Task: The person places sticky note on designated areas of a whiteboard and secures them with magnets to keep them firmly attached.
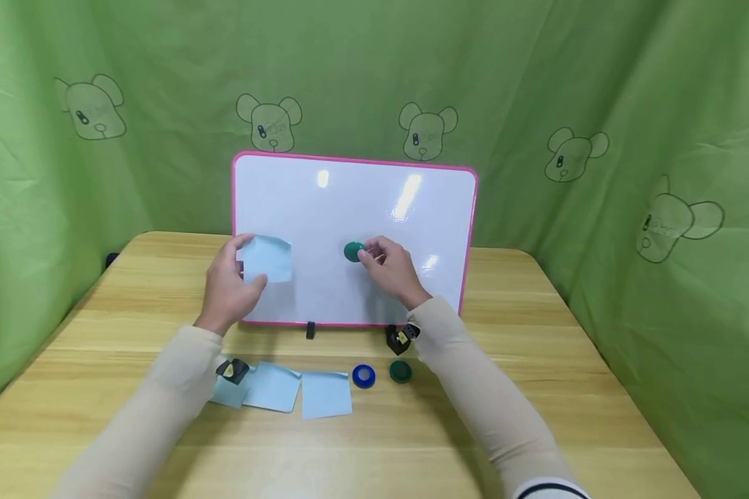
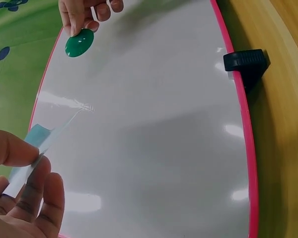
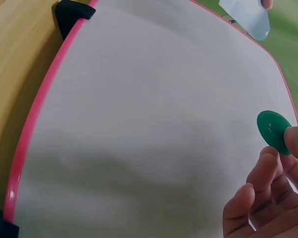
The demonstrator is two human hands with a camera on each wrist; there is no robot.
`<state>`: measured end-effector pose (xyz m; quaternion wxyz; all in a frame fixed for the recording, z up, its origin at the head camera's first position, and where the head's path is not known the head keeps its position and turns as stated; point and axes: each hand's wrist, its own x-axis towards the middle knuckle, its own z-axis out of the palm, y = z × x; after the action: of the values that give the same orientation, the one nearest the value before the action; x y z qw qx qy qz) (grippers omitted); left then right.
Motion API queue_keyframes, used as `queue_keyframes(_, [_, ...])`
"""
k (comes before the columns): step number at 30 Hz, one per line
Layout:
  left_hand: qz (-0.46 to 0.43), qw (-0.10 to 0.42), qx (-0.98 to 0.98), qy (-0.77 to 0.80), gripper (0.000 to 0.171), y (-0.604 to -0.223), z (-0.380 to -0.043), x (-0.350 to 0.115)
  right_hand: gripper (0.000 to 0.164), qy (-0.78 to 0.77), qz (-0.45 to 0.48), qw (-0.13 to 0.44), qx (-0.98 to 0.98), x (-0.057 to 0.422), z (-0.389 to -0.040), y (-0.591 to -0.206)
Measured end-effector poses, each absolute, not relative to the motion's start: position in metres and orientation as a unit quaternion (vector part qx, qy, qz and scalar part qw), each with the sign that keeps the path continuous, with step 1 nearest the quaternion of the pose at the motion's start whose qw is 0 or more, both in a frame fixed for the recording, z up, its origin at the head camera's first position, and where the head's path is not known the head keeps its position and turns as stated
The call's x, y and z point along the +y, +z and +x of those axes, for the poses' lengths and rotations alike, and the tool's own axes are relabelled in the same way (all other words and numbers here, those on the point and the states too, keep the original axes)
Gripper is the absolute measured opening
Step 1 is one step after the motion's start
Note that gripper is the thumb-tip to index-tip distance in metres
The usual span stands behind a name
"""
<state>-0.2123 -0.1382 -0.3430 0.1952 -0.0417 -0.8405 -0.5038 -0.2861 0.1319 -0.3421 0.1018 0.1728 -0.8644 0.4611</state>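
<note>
Head view: left hand [image 1: 227, 291] pinched paper [image 1: 268, 258] at the whiteboard's [image 1: 324, 215] nine o'clock, right hand [image 1: 393, 269] a disc [image 1: 352, 251], presumably edge-held to stay visible.

Head view's pretty bright, though the whiteboard [image 1: 324, 222] catches some harsh glare. Wrist views look dimmer, with fuzzy shadows and the pink frame [image 3: 27, 131] bowing from lens distortion.

We see the leftmost loose note [image 1: 228, 395] only partly behind the black wrist device [image 1: 233, 371], cannot read the tiny marks [image 1: 275, 128] on the curtain [image 1: 349, 62], and find the held note [image 3: 247, 18] cut off by the right wrist view's top edge
</note>
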Motion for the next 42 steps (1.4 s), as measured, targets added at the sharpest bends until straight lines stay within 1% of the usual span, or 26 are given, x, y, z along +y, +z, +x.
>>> queue_keyframes(5, [-0.034, 0.183, -0.836, -0.517, 0.064, -0.344, -0.217, -0.134, 0.019, 0.465, 0.178, 0.105, -0.861, 0.127, -0.290, -0.342])
queue_keyframes(13, [-0.027, 0.182, -0.836, -0.518, 0.066, -0.346, -0.222, -0.133, 0.019, 0.469, 0.179, 0.106, -0.858, 0.118, -0.295, -0.342])
queue_keyframes(22, [-0.026, 0.184, -0.838, -0.513, 0.064, -0.346, -0.220, -0.137, 0.019, 0.463, 0.187, 0.090, -0.862, 0.107, -0.295, -0.336])
queue_keyframes(29, [-0.033, 0.190, -0.837, -0.513, 0.066, -0.344, -0.226, -0.134, 0.019, 0.453, 0.185, 0.096, -0.867, 0.102, -0.298, -0.332])
queue_keyframes(36, [-0.032, 0.175, -0.841, -0.512, 0.067, -0.344, -0.233, -0.132, 0.019, 0.445, 0.190, 0.103, -0.869, 0.097, -0.301, -0.330])
queue_keyframes(42, [-0.031, 0.180, -0.842, -0.507, 0.067, -0.342, -0.237, -0.131, 0.019, 0.445, 0.197, 0.106, -0.867, 0.090, -0.305, -0.327])
